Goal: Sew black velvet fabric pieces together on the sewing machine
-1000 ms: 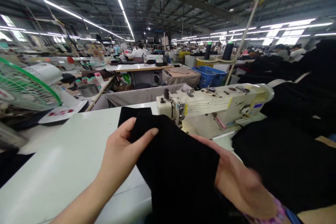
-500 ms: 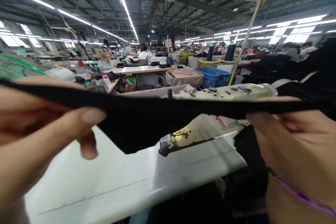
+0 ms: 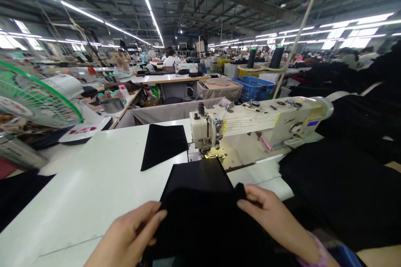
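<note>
A large piece of black fabric point(image 3: 200, 200) lies over the front of the white sewing table, its far edge close to the needle area of the sewing machine point(image 3: 206, 129). My left hand point(image 3: 131, 229) pinches its left edge between thumb and fingers. On the other side, my right hand point(image 3: 266, 208) grips the right edge, where a small corner is folded up. Beyond my left hand lies a separate black fabric piece point(image 3: 164, 144), flat on the table beside the machine head. The lower part of the held fabric is too dark to make out.
A green-rimmed fan point(image 3: 40, 96) stands at the left of the table point(image 3: 75, 183). Piled black fabric point(image 3: 341, 175) covers the right side. Behind the machine are a blue basket point(image 3: 255, 87), a covered box point(image 3: 219, 87) and thread cones point(image 3: 275, 57) beside a pole.
Both hands have come down and away from my face with the black fabric, which hung stretched across the view and now lies near the needle. The machine head and fan are uncovered.
</note>
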Tool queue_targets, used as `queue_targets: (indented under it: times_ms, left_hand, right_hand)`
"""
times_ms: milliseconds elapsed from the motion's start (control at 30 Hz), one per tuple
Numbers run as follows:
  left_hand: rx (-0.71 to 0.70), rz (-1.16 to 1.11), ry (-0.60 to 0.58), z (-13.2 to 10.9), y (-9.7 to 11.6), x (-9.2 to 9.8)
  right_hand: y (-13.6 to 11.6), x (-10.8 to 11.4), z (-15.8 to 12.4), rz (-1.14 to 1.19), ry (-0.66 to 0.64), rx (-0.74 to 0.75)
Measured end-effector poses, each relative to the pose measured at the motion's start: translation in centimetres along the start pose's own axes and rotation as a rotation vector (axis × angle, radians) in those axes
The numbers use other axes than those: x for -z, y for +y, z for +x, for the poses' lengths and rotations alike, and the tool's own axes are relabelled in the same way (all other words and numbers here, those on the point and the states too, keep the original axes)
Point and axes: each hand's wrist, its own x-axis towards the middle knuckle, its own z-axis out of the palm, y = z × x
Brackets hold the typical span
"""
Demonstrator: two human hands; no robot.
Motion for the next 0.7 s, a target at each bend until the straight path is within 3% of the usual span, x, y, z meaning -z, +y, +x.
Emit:
queue_targets:
  times_ms: [67, 167, 333, 433, 567, 700]
  left_hand:
    - [0.04, 0.184, -0.017, 3.4, 0.1, -0.4]
    - [0.025, 0.414, 0.076, 8.0, -0.6, -1.5]
    - [-0.037, 0.353, 0.146, 11.8, -2.9, -3.6]
    - [-0.032, 0.264, 0.125, 12.2, -3.5, -4.2]
    - [-0.015, 0.113, 0.187, 10.5, -2.8, -4.2]
    - [0.057, -0.482, 0.157, 7.3, -1.0, -4.0]
  right_hand:
    - [1.3, -1.4, 3.1, -0.098, 0.133, 0.075]
    - [3.1, -3.3, 7.6, -0.168, 0.276, 0.14]
    - [4.7, -5.1, 11.4, -0.16, 0.37, 0.149]
    - [4.9, -5.3, 11.4, -0.094, 0.381, 0.151]
    - [4.9, -4.8, 9.4, 0.067, 0.36, 0.139]
    - [4.8, -3.8, 6.3, 0.284, 0.379, -0.001]
